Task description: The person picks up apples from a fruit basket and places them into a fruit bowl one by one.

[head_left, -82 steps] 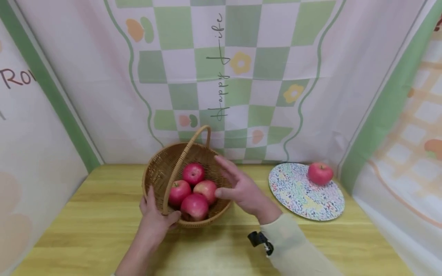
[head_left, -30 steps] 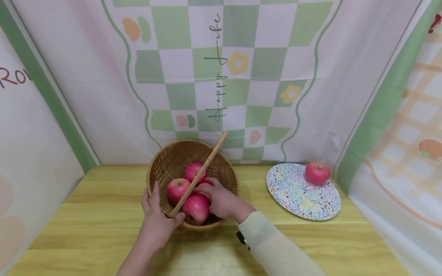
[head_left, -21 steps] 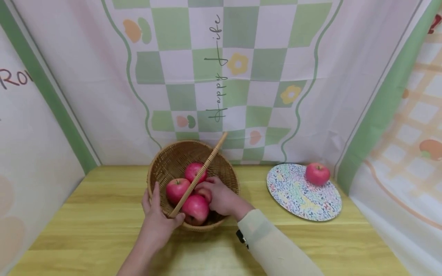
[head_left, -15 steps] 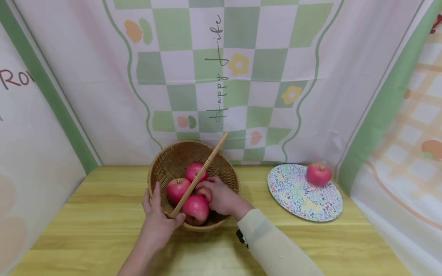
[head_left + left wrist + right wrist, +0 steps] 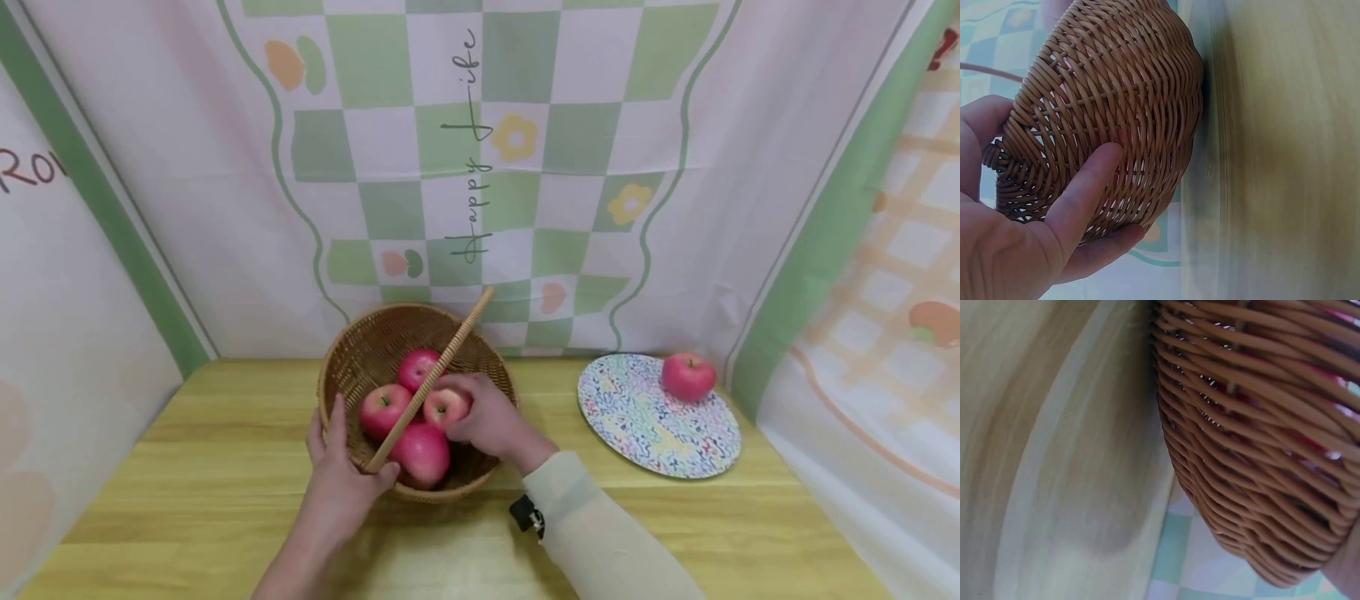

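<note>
A round wicker basket (image 5: 367, 346) stands on the table with its handle (image 5: 457, 340) leaning to the right. My left hand (image 5: 341, 487) grips its near left rim, thumb on the inner side by the handle's foot; in the left wrist view the fingers (image 5: 1082, 200) spread along the woven outside. Reaching into the basket, my right hand (image 5: 495, 423) holds a red apple (image 5: 444, 408), stem facing me. Around it lie three more apples: one at the left (image 5: 384, 412), one in front (image 5: 422, 454), one behind (image 5: 417, 368). The right wrist view shows mostly the basket's outer wall (image 5: 1254, 425).
At the right of the wooden table (image 5: 225, 500) lies an oval plate (image 5: 637, 417) with a colourful speckled pattern. One red apple (image 5: 687, 377) sits near its far right edge. A checked cloth backdrop (image 5: 510, 208) hangs close behind the basket.
The basket handle has tipped from left to right. My right hand has moved from the basket's right side onto an apple, which has since turned and risen slightly. My left hand stays at the rim.
</note>
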The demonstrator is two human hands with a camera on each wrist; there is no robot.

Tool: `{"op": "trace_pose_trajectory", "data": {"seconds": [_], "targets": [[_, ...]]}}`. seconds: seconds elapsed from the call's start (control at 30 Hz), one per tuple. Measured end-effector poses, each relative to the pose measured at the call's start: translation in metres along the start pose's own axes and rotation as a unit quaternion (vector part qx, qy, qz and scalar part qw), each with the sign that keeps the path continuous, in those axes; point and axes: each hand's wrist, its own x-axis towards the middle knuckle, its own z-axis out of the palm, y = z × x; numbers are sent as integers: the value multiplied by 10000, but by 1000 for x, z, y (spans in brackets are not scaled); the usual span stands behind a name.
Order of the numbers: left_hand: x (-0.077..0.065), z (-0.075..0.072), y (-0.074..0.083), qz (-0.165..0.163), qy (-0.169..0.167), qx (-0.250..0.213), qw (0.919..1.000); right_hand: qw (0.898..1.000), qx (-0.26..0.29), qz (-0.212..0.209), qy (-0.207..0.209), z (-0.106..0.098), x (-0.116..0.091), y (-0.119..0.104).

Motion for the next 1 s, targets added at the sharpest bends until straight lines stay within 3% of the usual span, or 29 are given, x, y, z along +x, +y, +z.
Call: {"op": "trace_pose_trajectory", "data": {"seconds": [0.1,0.17,0.27,0.7,1.0], "targets": [[0,0,0,21,18,-12,10000,9905,1314,398,14,-1,0,1],[0,0,0,48,41,5,10000,9765,2020,735,134,-3,-1,2],[0,-1,-1,60,42,49,10000,9567,2753,916,244,-6,-1,3],[3,1,3,143,-21,12,9999,9197,3752,1151,154,-16,-5,6],[0,0,-2,131,-29,94,9999,8752,4685,1204,23,-25,-11,4]]}}
